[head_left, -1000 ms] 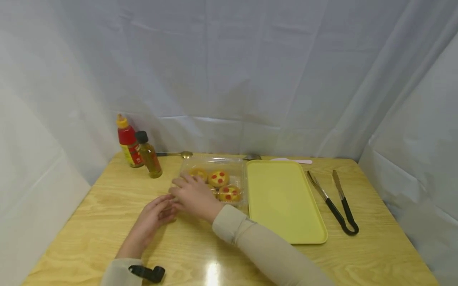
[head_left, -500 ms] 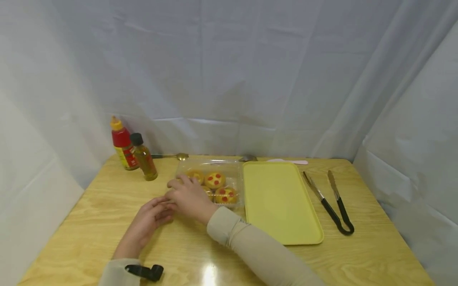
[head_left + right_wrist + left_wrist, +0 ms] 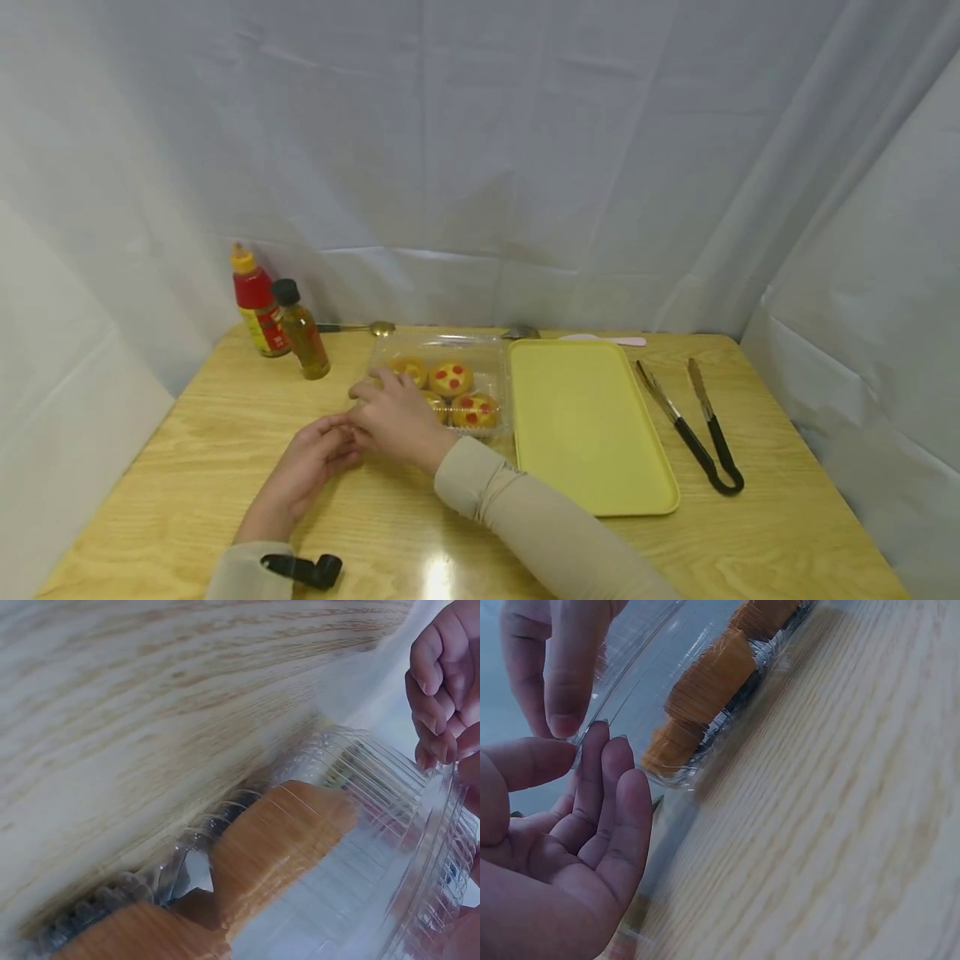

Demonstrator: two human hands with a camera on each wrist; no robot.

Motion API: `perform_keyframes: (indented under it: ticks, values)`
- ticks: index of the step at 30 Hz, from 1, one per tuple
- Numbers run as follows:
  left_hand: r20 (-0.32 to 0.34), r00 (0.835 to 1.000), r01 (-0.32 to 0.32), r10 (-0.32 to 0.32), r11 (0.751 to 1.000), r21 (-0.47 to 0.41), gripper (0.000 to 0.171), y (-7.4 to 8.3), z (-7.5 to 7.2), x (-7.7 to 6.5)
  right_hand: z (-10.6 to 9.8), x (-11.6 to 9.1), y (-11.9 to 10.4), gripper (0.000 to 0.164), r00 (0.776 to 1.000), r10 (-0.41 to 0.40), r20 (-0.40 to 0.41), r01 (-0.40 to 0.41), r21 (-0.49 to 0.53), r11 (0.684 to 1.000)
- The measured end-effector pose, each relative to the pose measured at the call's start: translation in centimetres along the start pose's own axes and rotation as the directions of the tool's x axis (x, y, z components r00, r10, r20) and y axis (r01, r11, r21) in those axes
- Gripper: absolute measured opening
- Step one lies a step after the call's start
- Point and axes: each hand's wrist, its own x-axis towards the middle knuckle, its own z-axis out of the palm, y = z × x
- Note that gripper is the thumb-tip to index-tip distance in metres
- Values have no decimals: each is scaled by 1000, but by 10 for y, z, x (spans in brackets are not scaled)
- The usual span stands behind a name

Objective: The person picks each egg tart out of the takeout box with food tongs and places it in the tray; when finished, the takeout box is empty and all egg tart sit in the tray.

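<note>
A clear plastic food container (image 3: 487,367) sits at the back middle of the table, holding several small round buns (image 3: 450,378) with yellow tops and red dots, like mini pizzas. Its ribbed wall shows close up in the right wrist view. My left hand (image 3: 311,458) pinches the container's near left corner between thumb and fingertips, the other fingers spread below the rim. Over the left part of the container lies my right hand (image 3: 401,417), its fingertips pinching the rim right beside the left thumb, as the left wrist view shows. It covers part of the buns on that side.
A yellow tray (image 3: 588,425) lies right of the container, with metal tongs (image 3: 697,425) beyond it. Back left stand a red sauce bottle (image 3: 258,304) and a dark-capped oil bottle (image 3: 302,333). Two spoons and a pink-handled utensil (image 3: 603,339) lie along the back edge.
The whole head view has shifted slightly left. Both hands stay at the container's left corner, with only small finger movements; the container and buns keep their place.
</note>
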Motion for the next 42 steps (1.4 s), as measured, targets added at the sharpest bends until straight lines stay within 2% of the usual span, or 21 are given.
perform_keyframes:
  ticks: [4,10,20,30,35,42]
  values:
    - [-12,1000,-2,2,1000,1,28,0,1,0,-1,0,0,20,1000,2,-16,-2,20,1000]
    - [-22,1000,15,-14,1000,20,32,0,0,2,-3,-2,0,20,1000,-5,-29,5,23,1000]
    - [-30,999,35,-34,998,49,37,3,2,4,-5,-9,0,40,999,-33,-25,32,-11,999]
    - [-43,997,65,-63,996,53,30,4,2,7,-9,-18,8,46,998,-39,-55,39,-1,999]
    - [-61,994,96,-92,993,67,30,6,4,8,-9,-22,10,52,997,-36,-72,36,-7,999]
    - [-104,986,140,-132,987,73,32,9,5,10,-9,-29,14,50,993,-18,-114,16,-22,1000]
